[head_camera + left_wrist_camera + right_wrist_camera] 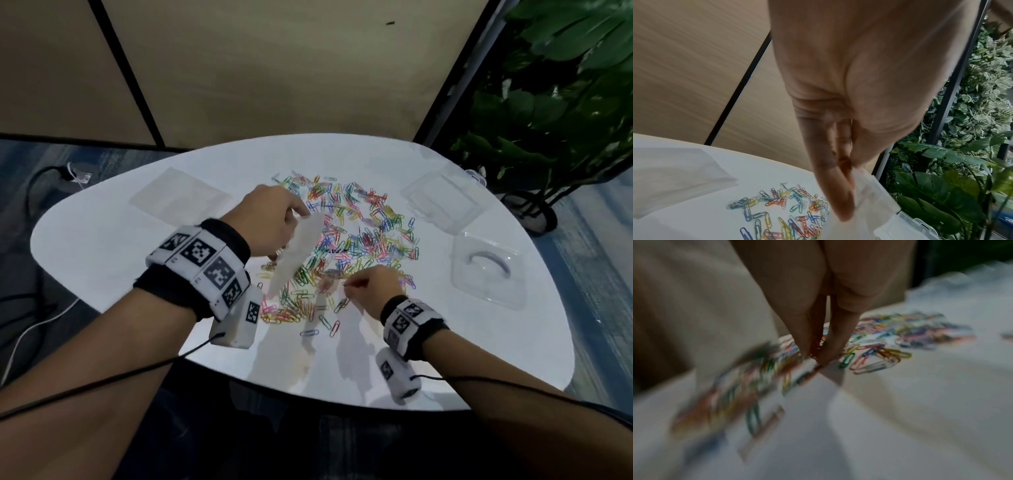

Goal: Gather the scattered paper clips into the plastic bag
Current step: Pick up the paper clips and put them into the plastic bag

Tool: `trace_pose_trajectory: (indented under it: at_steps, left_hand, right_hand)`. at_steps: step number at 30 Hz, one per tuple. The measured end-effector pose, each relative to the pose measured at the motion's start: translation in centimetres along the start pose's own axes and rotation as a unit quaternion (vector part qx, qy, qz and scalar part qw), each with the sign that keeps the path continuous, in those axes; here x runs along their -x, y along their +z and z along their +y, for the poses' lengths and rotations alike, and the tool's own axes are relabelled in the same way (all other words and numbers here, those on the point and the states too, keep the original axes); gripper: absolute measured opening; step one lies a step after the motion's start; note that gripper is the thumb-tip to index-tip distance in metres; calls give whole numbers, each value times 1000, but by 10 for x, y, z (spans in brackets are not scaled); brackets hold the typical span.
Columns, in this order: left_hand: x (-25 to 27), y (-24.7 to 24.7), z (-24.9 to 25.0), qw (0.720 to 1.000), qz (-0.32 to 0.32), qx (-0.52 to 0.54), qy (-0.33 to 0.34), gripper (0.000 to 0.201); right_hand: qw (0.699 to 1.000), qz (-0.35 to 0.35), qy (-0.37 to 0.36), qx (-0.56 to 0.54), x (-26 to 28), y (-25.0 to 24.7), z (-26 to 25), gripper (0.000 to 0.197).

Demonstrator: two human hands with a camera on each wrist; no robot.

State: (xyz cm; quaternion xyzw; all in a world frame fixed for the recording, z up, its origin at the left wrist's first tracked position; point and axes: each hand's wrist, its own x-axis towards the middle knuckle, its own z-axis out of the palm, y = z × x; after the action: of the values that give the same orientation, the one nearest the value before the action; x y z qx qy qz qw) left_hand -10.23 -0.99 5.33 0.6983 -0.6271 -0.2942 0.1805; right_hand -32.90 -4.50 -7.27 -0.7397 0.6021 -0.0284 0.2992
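Judging progress: I am near the start, since almost all the paper clips [356, 233] lie loose on the surface [113, 246] in 1 wide, colourful spread.
Done: I have the plastic bag [296, 255] lifted and in my grip; I see no clips inside it, though its film is too pale and blurred for me to be sure.
Left: nearly the whole heap has to go in, from the far edge of the spread to the few strays nearest me [310, 332].
Left hand: my left hand [267, 222] hangs above the left edge of the spread, thumb and fingers [835, 191] curled together and pinching the top edge of the bag, which droops toward the clips below.
Bag mouth: I cannot tell whether it is held apart or flat; I would guess it needs opening wider before anything drops in.
Right hand: my right hand [375, 286] is low at the near edge of the heap, fingertips [826, 352] drawn together in a pinch around what looks like a red clip or a few; the wrist view is too smeared to count them.
Bag and clips: the bag's lower end hangs over the heap, just to the left of my right hand.
Elsewhere: a 2nd flat clear bag [178, 197] lies well to the left, and 2 clear plastic trays [442, 202] sit to the right.
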Motion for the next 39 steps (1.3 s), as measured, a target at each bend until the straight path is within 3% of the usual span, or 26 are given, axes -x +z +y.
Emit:
trace_pose_trajectory:
  at_steps: [2, 3, 5, 7, 9, 15, 20, 24, 25, 26, 28, 30, 35, 36, 37, 39]
  left_hand:
    - [-2, 2, 1, 1000, 2, -7, 0, 36]
    - [-3, 4, 1, 1000, 2, -8, 0, 37]
    - [-5, 7, 4, 1000, 0, -9, 0, 37]
    - [-6, 10, 9, 1000, -3, -6, -1, 37]
    - [-6, 13, 14, 1000, -4, -3, 1, 37]
    - [-4, 22, 24, 999, -26, 32, -9, 34]
    - [-7, 30, 27, 998, -36, 43, -1, 32]
    - [-7, 34, 27, 997, -54, 50, 12, 32]
    - [-7, 33, 27, 997, -53, 48, 10, 32]
    - [-7, 32, 26, 998, -47, 48, 3, 32]
    - [-7, 28, 25, 998, -30, 50, -10, 34]
    - [-7, 24, 25, 998, -12, 56, -12, 36]
    - [-6, 23, 25, 998, 0, 58, -24, 37]
    - [-6, 23, 24, 998, 2, 60, -25, 37]
    - [-5, 22, 23, 998, 4, 63, -26, 37]
    - [-5, 20, 22, 997, 10, 64, -29, 37]
  right_hand:
    - [984, -5, 77, -157, -7, -19, -1, 11]
    - [958, -7, 94, -271, -8, -29, -5, 13]
    - [871, -26, 89, -483, -4, -52, -23, 20]
    - [823, -60, 52, -563, 3, -73, -42, 24]
    - [814, -84, 10, -575, 8, -82, -57, 22]
    - [887, -53, -15, -459, 10, -65, -69, 13]
    - [877, -63, 17, -476, 6, -65, -70, 13]
    - [942, -64, -13, -329, 3, -62, -70, 12]
    - [946, -78, -20, -313, 3, -63, -72, 14]
    - [937, -105, -18, -331, 3, -66, -74, 17]
    - [883, -163, 13, -439, 4, -75, -76, 23]
    - [843, -168, 28, -511, 3, -85, -73, 26]
    - [845, -69, 13, -530, -1, -98, -50, 21]
    - [858, -60, 20, -509, -2, -99, -40, 20]
    - [892, -53, 27, -447, -4, -99, -28, 19]
    - [988, -61, 48, -134, -7, -95, 2, 29]
